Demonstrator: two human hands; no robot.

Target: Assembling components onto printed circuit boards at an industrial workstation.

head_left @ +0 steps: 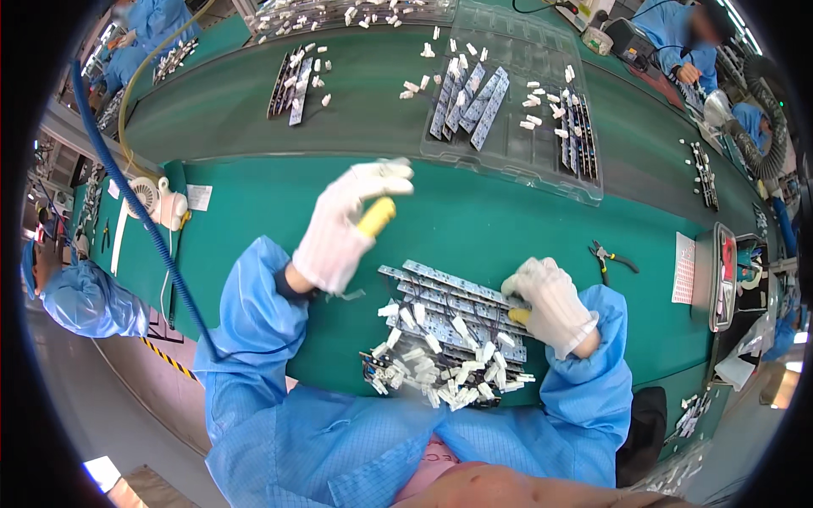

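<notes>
A stack of long, narrow circuit board strips (pixel 457 298) lies slantwise in front of me on the green work mat (pixel 339 360). White plug connectors (pixel 457 372) on thin dark wires are bunched along its near side. My right hand (pixel 552 305), in a white glove with a yellow thumb cover, is closed over the right end of the top strips; its fingertips are partly hidden. To the left of the stack, my left hand (pixel 343 229) is raised above the mat. Its gloved fingers stretch to the right, apart from the yellow-covered thumb, with nothing visible between them.
Beyond the mat runs a dark belt (pixel 364 110) carrying a clear plastic tray (pixel 525 173) and more wired strips (pixel 290 85). Cutting pliers (pixel 610 261) and a metal-rimmed bin (pixel 720 279) are at right. A blue coiled hose (pixel 140 207) hangs at left. Other people work nearby.
</notes>
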